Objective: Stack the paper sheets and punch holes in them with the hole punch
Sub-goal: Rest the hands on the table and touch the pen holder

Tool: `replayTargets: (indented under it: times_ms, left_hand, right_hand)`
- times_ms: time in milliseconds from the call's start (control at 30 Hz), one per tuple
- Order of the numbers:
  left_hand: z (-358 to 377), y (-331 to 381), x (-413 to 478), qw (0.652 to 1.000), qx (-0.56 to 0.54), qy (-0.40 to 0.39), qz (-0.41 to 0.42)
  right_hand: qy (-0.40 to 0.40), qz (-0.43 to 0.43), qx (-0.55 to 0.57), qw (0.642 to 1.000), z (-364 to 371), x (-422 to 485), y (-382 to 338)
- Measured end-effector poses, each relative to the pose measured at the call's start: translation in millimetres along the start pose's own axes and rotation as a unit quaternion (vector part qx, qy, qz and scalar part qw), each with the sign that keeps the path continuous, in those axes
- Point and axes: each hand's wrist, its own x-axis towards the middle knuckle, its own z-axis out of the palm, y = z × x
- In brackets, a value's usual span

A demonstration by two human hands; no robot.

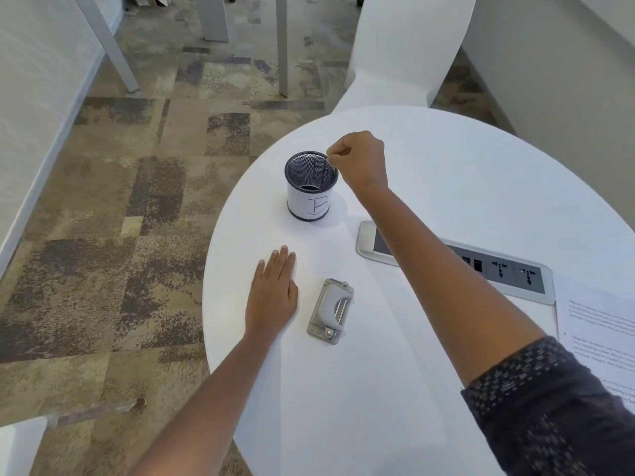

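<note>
A grey metal hole punch lies on the round white table, near its left front part. My left hand rests flat, palm down, just left of the punch, on what looks like a blank white sheet with faint edges. My right hand hovers over the right rim of a black mesh cup labelled "B", its fingers pinched on a small thin metal piece; what that piece is I cannot tell. A printed paper sheet lies at the table's right edge, partly under my sleeve.
A recessed power socket panel with a raised lid sits in the table under my right forearm. A white chair stands behind the table. Patterned carpet and table legs lie to the left; the table edge curves close to my left hand.
</note>
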Motion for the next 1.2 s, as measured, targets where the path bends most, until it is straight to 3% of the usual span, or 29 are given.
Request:
replayTargets:
  times_ms: [233,467,667,933,1200]
  left_hand:
    - [3,-1,0,1.000,-0.001,0.021,0.004]
    - [7,-2,-10,1.000,0.008,0.020,-0.005]
    - [8,2,-34,0.999,0.012,0.033,-0.012]
    - [10,19,-73,0.999,0.005,0.036,-0.033]
    - [15,35,-101,0.998,0.009,0.033,-0.050]
  right_hand:
    - [-0.005,0.037,0.065,0.997,-2,-13,17]
    - [0.000,0.216,0.213,0.953,-9,-70,83]
    - [-0.012,0.284,0.224,0.932,-27,-141,141]
    - [0.007,0.288,0.112,0.951,-52,-229,184]
    - [-0.039,0.157,-0.078,0.984,-66,-287,188]
